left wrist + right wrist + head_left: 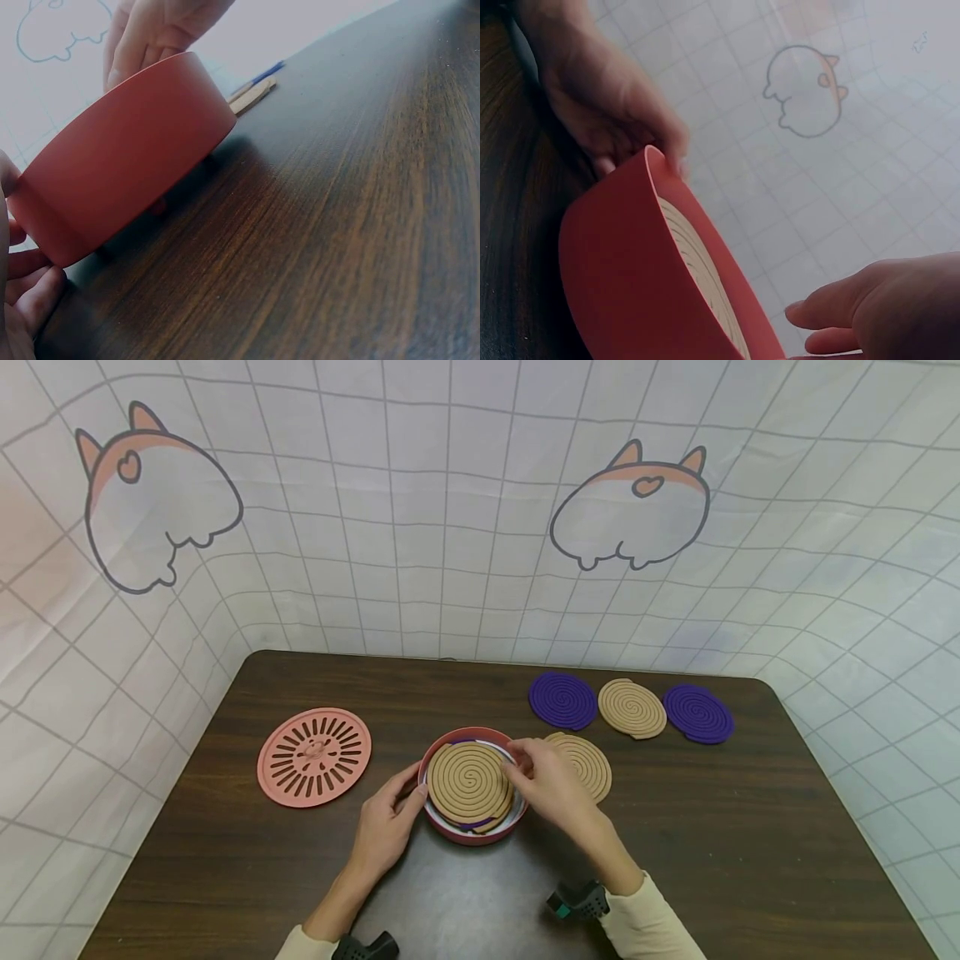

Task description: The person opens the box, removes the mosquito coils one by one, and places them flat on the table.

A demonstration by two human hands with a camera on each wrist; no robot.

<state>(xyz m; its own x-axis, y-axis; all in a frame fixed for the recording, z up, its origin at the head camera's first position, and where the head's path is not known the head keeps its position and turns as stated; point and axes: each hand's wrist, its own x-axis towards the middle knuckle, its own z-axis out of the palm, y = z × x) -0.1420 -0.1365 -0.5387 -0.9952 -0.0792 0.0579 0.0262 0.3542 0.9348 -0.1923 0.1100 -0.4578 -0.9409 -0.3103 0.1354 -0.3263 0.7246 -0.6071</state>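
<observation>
Near the middle of the table stands a round red mosquito coil box (440, 832) with a pale inner lining. A stack of coils lies in it, a tan mosquito coil (468, 781) on top and purple showing at the edges. My left hand (385, 827) grips the box's left side, thumb at the rim and fingers low on the wall in the left wrist view. My right hand (553, 781) is over the right rim, fingertips by the top coil's edge. In the right wrist view its fingers (829, 304) reach out fairly straight; whether they touch the coil is unclear.
To the left lies a pink slotted lid (279, 787). A tan coil (588, 762) lies partly behind my right hand. Farther back are a purple coil (563, 700), another tan coil (632, 708) and a second purple coil (698, 713). A grid-patterned curtain (480, 527) hangs behind the table.
</observation>
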